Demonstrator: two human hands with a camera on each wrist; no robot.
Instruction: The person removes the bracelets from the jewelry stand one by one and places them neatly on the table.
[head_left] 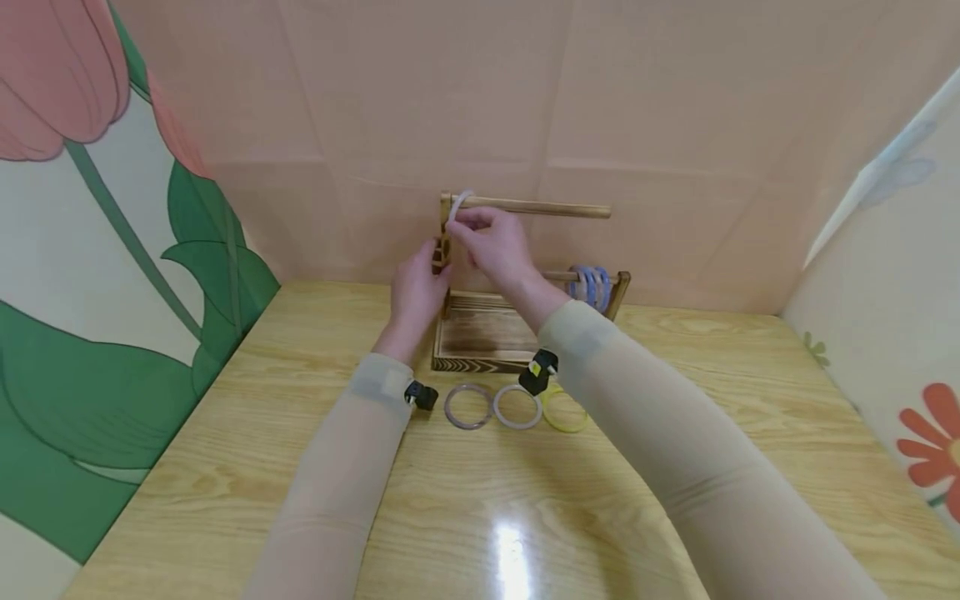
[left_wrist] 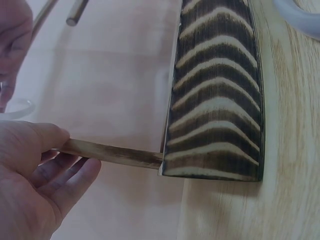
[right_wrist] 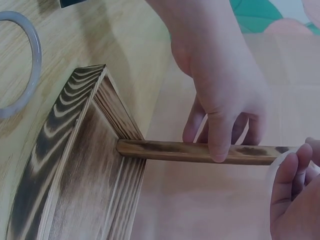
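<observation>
"What are the two hands doing?"

"The left hand [head_left: 422, 292] is gripping the left post [left_wrist: 115, 153] of a wooden stand [head_left: 480, 364], its thumb pressing one side and its fingers curling round the other; the right hand [head_left: 498, 250] is closing to a pinch, thumb and fingertips holding a pale ring [head_left: 459, 202] by its rim."

"Where is that ring sitting?"

"It is standing at the left end of the upper rod [head_left: 547, 207], just beside the left post; its arc is rising above the rod, while the fingers are covering its lower part; the rod's other end is pointing freely to the right."

"And the rest of the stand?"

"It is resting at the far side of the desk [head_left: 675, 467], in front of a pink backdrop [head_left: 420, 100]; some blue rings [head_left: 592, 287] are hanging together towards the right end of the lower rod [head_left: 558, 276], near the shorter right post [head_left: 621, 293]."

"Is anything lying nearer?"

"Three rings are lying flat in a row on the near side of the stand; a purplish ring [head_left: 468, 427] is taking the left place, a whitish ring [head_left: 517, 427] the middle and a yellow ring [head_left: 564, 430] the right; the right sleeve [head_left: 675, 433] is passing close by the yellow one."
</observation>
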